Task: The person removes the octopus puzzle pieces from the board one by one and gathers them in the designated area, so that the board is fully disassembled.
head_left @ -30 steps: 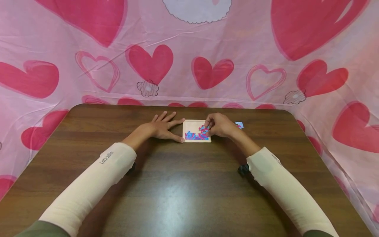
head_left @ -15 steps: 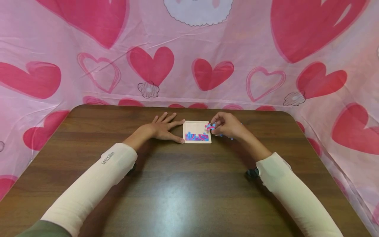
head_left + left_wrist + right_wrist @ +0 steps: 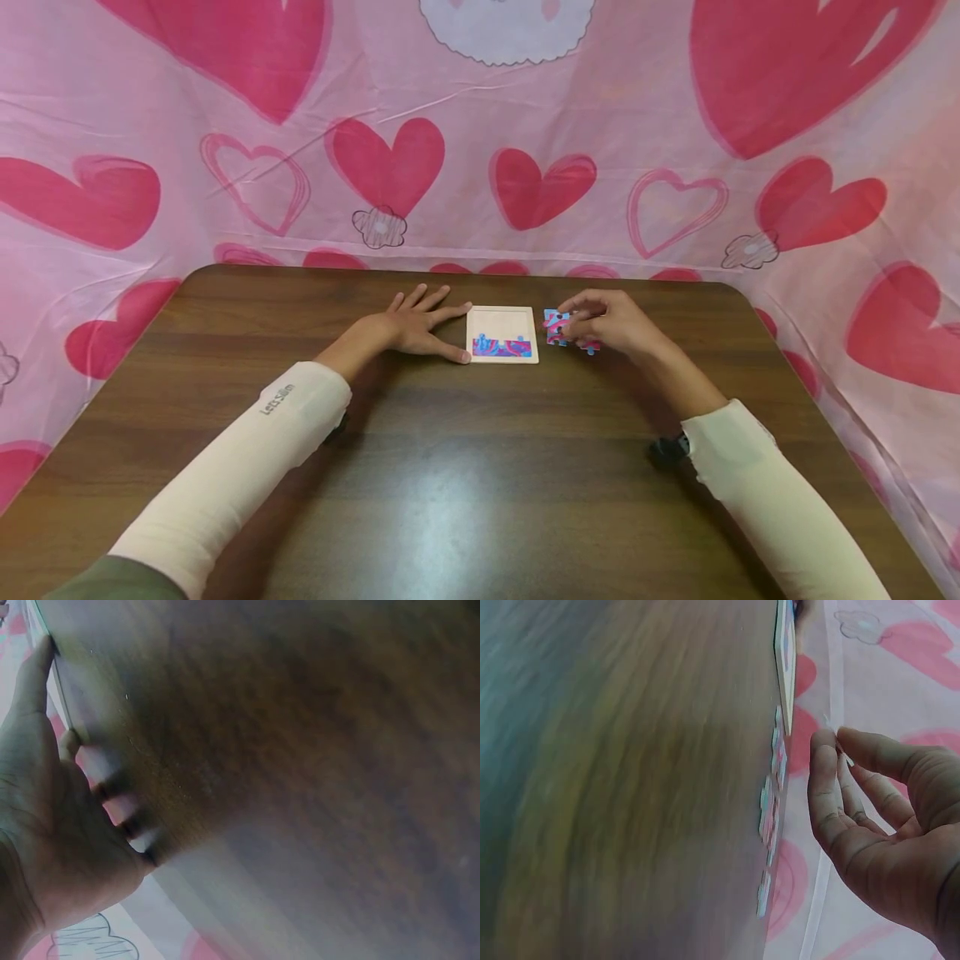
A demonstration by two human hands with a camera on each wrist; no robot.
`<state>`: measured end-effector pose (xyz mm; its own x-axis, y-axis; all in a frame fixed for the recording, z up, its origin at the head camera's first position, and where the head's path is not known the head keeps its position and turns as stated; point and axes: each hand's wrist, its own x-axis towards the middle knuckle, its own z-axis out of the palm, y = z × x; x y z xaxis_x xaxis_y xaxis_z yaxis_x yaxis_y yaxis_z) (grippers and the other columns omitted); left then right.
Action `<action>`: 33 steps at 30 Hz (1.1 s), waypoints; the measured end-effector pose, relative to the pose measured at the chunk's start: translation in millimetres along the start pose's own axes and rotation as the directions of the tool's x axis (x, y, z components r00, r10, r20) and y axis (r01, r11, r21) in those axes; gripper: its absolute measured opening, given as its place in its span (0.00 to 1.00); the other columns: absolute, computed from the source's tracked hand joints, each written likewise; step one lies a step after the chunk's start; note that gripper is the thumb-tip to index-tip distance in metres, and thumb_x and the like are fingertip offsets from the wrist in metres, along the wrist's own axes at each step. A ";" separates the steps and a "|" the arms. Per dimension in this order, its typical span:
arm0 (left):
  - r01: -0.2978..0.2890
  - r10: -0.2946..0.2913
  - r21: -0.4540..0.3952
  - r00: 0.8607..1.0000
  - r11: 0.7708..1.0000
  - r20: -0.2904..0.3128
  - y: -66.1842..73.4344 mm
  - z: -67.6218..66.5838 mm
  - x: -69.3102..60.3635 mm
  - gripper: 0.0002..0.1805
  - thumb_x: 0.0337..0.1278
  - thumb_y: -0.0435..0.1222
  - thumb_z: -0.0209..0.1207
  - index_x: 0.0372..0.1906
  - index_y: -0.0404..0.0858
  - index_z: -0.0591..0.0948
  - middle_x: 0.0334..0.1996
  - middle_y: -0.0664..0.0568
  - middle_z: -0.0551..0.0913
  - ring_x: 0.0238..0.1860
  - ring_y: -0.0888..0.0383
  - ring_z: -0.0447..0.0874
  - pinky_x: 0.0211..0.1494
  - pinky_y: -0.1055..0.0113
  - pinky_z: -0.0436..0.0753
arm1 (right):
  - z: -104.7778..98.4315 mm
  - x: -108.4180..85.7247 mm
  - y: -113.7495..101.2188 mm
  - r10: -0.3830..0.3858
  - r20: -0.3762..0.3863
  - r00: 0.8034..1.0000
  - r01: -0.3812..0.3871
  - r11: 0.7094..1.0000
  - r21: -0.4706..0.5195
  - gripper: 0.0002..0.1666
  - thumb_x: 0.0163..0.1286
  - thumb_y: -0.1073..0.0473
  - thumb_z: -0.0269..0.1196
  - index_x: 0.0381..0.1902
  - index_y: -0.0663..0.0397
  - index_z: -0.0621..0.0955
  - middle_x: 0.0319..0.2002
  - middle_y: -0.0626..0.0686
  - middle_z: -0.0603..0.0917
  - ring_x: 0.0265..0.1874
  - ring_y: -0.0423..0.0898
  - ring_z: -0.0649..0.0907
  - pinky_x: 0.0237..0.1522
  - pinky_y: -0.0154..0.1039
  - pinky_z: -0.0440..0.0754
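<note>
A square wooden tray point(image 3: 501, 323) lies on the table with blue, pink and purple puzzle pieces point(image 3: 501, 347) along its near side; its upper part is bare wood. My left hand point(image 3: 412, 330) is spread flat, thumb and index finger touching the tray's left edge; the left wrist view shows this hand point(image 3: 64, 817) at the tray's edge. To the right of the tray, my right hand point(image 3: 618, 323) is above loose pieces point(image 3: 555, 332). Seen from the right wrist, that hand point(image 3: 889, 817) pinches a thin piece point(image 3: 845, 754) between thumb and fingertips, over the loose pieces point(image 3: 767, 810).
The brown wooden table point(image 3: 450, 467) extends toward me, its rounded far edge just beyond the tray. A pink cloth point(image 3: 465, 200) with red hearts hangs behind the table and at both sides.
My right hand has moved right, from over the tray to above the loose pieces, carrying a piece away from the tray. More loose pieces show now. My left hand has stayed at the tray.
</note>
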<state>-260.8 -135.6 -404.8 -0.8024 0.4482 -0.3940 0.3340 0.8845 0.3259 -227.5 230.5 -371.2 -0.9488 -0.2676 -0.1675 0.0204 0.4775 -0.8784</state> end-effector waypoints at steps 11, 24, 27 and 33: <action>0.026 -0.026 0.028 1.000 0.999 -0.004 -14.9 8.1 19.7 0.68 0.43 0.92 0.57 0.90 0.82 0.44 0.95 0.63 0.26 0.94 0.44 0.14 0.93 0.34 0.23 | -29.0 -15.4 15.2 0.012 -0.041 0.999 -0.012 1.000 -0.013 0.28 0.76 0.68 0.72 0.71 0.71 0.81 0.47 0.57 0.96 0.39 0.39 0.93 0.45 0.38 0.95; 0.035 -0.035 0.024 0.999 0.999 -0.004 -13.0 8.6 19.2 0.66 0.44 0.92 0.58 0.89 0.83 0.44 0.95 0.64 0.26 0.94 0.45 0.14 0.93 0.35 0.23 | -56.8 -25.3 37.6 0.076 -0.046 0.996 -0.076 0.997 0.008 0.29 0.76 0.69 0.72 0.70 0.77 0.77 0.39 0.47 0.96 0.37 0.36 0.94 0.43 0.35 0.94; 0.034 -0.034 0.021 0.999 0.999 -0.008 -13.0 9.1 19.8 0.66 0.45 0.91 0.59 0.90 0.83 0.44 0.95 0.63 0.27 0.94 0.45 0.14 0.93 0.35 0.23 | -59.8 -26.9 41.5 0.092 -0.039 0.995 -0.091 0.996 0.026 0.30 0.76 0.70 0.71 0.70 0.79 0.77 0.37 0.47 0.96 0.37 0.36 0.94 0.43 0.35 0.94; 0.036 -0.036 0.023 0.999 0.999 -0.011 -12.5 8.8 18.4 0.67 0.44 0.91 0.59 0.90 0.82 0.45 0.95 0.63 0.27 0.94 0.45 0.14 0.94 0.35 0.24 | -64.0 -27.1 46.3 0.149 -0.024 0.989 -0.148 0.989 0.018 0.31 0.77 0.69 0.71 0.73 0.78 0.76 0.38 0.47 0.96 0.37 0.37 0.93 0.43 0.35 0.94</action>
<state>-275.4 -137.3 -423.7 -0.8193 0.4149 -0.3957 0.3161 0.9027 0.2919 -221.0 313.4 -378.6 -0.9427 -0.1731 -0.2852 0.1666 0.4966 -0.8519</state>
